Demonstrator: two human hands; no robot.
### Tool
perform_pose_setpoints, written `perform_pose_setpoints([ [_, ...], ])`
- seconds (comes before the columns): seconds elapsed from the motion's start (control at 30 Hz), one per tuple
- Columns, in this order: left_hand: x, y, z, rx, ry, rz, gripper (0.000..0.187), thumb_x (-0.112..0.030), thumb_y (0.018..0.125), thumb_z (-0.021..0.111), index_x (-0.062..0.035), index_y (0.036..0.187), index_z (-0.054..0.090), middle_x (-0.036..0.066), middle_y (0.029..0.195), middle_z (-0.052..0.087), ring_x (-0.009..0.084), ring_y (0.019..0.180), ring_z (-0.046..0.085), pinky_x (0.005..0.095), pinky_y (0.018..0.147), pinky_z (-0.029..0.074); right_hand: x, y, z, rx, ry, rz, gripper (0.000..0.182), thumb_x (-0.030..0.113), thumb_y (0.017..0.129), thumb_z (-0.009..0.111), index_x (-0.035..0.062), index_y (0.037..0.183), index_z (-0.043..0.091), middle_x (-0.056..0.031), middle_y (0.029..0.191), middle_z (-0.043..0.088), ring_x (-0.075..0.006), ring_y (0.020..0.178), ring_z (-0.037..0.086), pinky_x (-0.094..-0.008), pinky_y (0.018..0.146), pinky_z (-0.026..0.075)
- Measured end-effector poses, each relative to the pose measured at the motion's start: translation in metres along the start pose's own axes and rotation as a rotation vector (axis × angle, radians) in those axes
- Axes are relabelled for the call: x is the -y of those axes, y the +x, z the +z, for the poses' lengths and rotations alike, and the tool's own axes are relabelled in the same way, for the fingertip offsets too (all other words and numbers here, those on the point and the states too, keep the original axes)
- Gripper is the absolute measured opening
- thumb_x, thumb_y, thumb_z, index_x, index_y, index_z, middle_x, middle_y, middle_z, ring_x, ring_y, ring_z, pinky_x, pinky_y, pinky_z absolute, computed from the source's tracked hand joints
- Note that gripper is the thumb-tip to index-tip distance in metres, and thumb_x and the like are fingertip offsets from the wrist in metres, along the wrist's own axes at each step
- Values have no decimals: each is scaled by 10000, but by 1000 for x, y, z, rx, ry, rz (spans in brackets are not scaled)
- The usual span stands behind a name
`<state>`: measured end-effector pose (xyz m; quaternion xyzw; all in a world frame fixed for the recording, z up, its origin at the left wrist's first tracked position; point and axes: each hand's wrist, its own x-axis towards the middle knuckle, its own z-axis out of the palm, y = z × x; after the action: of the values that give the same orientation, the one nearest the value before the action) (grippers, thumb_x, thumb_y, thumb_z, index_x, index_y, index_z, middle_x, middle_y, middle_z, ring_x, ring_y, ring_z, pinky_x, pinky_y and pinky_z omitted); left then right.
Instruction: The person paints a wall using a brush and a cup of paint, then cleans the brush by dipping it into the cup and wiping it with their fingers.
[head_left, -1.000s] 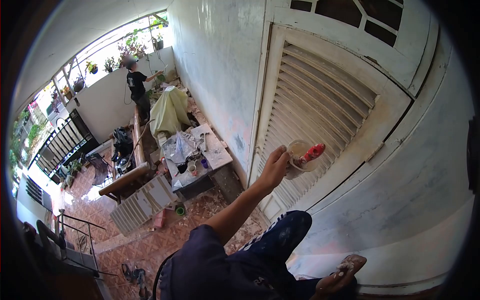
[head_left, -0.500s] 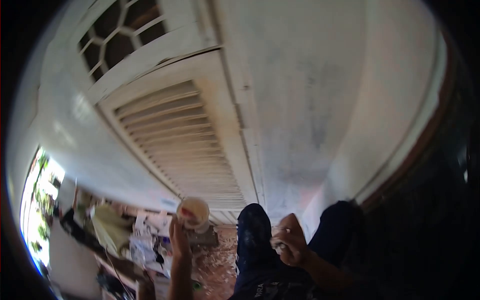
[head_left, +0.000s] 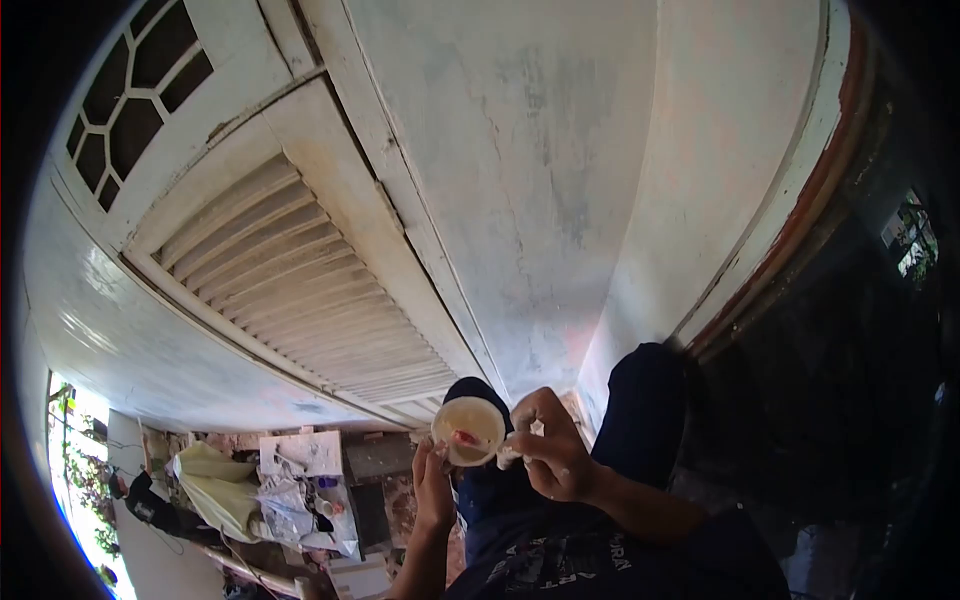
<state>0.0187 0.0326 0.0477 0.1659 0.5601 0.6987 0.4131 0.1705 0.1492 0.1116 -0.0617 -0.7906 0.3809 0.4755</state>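
Your left hand (head_left: 433, 480) grips tub (head_left: 468, 411) at lower-left rim; tub held up before left knee (head_left: 474, 386). Your right hand (head_left: 555, 455) curls at right rim, pale residue (head_left: 506, 456) at fingertips; whether it pinches anything, cannot tell. Advisable: hold tub level, steady left wrist, work right fingertips over mouth so drips fall inside. Tub mouth faces up toward you; long axis runs down from mouth, foreshortened. Inside, red object (head_left: 465, 438) slants slightly down toward right rim; leading end unclear.
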Motion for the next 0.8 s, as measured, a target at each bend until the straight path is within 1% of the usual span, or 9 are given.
perform_pose_setpoints([
  [0.03, -1, 3, 4, 2, 4, 7, 335, -141, 909, 347, 21, 1184, 448, 148, 1096, 547, 218, 1007, 560, 327, 895, 436, 0, 3, -1, -24, -26, -11, 215, -68, 646, 512, 25, 841, 511, -131, 836, 431, -289, 780, 457, -355, 674, 374],
  [0.07, -2, 4, 10, -3, -22, 41, 176, -163, 912, 417, -42, 990, 518, 19, 877, 529, 79, 744, 482, 216, 617, 386, -1, 6, -1, -49, -54, -28, 231, -58, 706, 491, -3, 929, 507, -142, 870, 453, -276, 784, 463, -346, 697, 384],
  [0.13, 2, 8, 17, -43, -30, 69, 179, -160, 911, 422, -38, 1000, 519, 25, 899, 530, 81, 768, 483, 219, 631, 392, -11, 2, 3, -75, -17, 10, 395, 48, 796, 525, -82, 1153, 419, -176, 1012, 484, -271, 874, 471, -360, 792, 388],
  [0.27, 7, 12, 19, -40, 8, 111, 205, -153, 914, 434, -19, 1046, 518, 33, 943, 538, 91, 818, 492, 233, 675, 414, -6, 13, 0, -45, -116, 150, 653, 199, 739, 675, -64, 1263, 387, -185, 1111, 448, -285, 1043, 422, -388, 859, 370],
  [0.37, 5, 9, 34, -47, 122, 211, 205, -149, 922, 433, -16, 1051, 521, 37, 944, 539, 90, 819, 494, 224, 676, 412, -12, 11, 2, 89, -234, 139, 557, 248, 707, 726, 20, 1168, 513, -182, 1109, 449, -285, 1062, 425, -384, 882, 356],
  [0.4, 4, 9, 38, -43, 135, 206, 152, -139, 930, 418, -31, 982, 511, 17, 843, 524, 60, 714, 470, 194, 595, 382, -15, 9, 6, 35, -216, 156, 414, 278, 681, 749, 77, 1010, 598, -152, 1052, 479, -271, 1005, 446, -354, 852, 355],
  [0.5, 1, 6, 42, 67, 128, 134, 109, -125, 931, 406, -48, 915, 481, -14, 739, 486, 30, 613, 417, 178, 519, 337, -19, 6, 4, 190, -427, 194, 287, 254, 695, 731, 86, 886, 598, -79, 959, 519, -227, 921, 468, -331, 793, 361],
  [0.6, 10, 8, 39, 95, 119, 123, 88, -106, 929, 397, -60, 876, 450, -34, 684, 453, 20, 568, 385, 181, 489, 322, -17, 10, -1, 345, -564, 136, 240, 261, 681, 723, 108, 814, 595, -9, 868, 537, -200, 846, 470, -327, 756, 360],
  [0.8, 20, 14, 35, 132, 153, 98, 85, -98, 924, 399, -55, 871, 449, -32, 676, 442, 26, 576, 393, 188, 494, 327, -23, 9, -6, 513, -619, 86, 253, 281, 639, 720, 143, 808, 593, 18, 839, 558, -175, 894, 503, -319, 731, 374],
])
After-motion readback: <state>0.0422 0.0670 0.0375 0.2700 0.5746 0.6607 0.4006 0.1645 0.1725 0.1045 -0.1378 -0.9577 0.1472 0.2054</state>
